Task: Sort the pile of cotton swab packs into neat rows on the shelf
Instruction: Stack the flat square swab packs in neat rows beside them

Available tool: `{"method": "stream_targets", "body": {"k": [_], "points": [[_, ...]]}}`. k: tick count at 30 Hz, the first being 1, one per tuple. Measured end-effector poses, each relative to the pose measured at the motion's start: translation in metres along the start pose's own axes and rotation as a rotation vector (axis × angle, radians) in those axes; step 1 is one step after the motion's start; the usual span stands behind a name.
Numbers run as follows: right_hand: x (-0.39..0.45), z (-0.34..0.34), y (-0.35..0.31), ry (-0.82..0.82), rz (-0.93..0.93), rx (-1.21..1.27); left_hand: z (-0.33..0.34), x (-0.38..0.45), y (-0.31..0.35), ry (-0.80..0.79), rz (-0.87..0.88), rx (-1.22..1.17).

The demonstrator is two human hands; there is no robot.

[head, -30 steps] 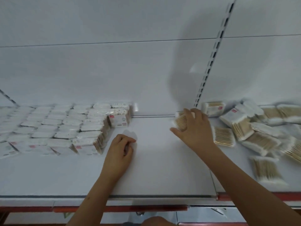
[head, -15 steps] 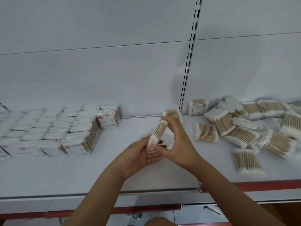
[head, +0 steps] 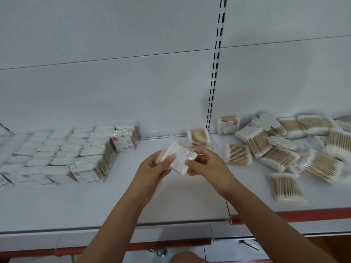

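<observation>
White shelf (head: 98, 205): neat pack rows (head: 57, 158) left, loose pile (head: 288, 147) right

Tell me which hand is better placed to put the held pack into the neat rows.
Probably the left hand. Both hands grip the pack, but the neat rows lie on the left side, while the right hand is nearer the loose pile.

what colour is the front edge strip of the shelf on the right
Red, running along the front lip of the shelf; seen in the head view.
</observation>
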State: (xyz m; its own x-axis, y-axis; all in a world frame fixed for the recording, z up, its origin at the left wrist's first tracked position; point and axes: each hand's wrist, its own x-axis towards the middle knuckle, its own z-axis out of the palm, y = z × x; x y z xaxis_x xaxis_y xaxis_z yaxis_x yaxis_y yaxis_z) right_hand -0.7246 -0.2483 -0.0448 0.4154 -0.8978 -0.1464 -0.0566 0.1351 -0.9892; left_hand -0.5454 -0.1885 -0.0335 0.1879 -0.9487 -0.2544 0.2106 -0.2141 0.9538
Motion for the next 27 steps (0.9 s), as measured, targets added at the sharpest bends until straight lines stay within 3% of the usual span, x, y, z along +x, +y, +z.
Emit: {"method": "stream_targets", "body": {"k": [3,7,9,11,21,25,27], "points": [[0.003,0.009,0.002,-0.031,0.021,-0.033,0.004,0.003,-0.015,0.035,-0.014,-0.156],[0.039,-0.017,0.007,0.263,-0.299,-0.682,-0.001,0.010,-0.023,0.241,0.064,-0.123],[0.065,-0.042,0.010,0.198,-0.361,-1.004,-0.007,0.010,-0.026,0.282,0.110,-0.043],[0.084,-0.056,0.013,0.104,-0.281,-1.150,-0.012,0.007,-0.030,0.299,0.129,0.028],[0.074,-0.040,0.002,0.311,-0.460,-0.816,-0.018,0.009,-0.035,0.258,0.170,0.152],[0.056,-0.020,-0.028,0.108,-0.586,-0.737,-0.022,0.011,-0.040,0.222,0.153,0.140],[0.046,-0.008,-0.044,-0.070,-0.516,-0.682,-0.023,0.010,-0.038,0.199,0.136,0.116]]}}
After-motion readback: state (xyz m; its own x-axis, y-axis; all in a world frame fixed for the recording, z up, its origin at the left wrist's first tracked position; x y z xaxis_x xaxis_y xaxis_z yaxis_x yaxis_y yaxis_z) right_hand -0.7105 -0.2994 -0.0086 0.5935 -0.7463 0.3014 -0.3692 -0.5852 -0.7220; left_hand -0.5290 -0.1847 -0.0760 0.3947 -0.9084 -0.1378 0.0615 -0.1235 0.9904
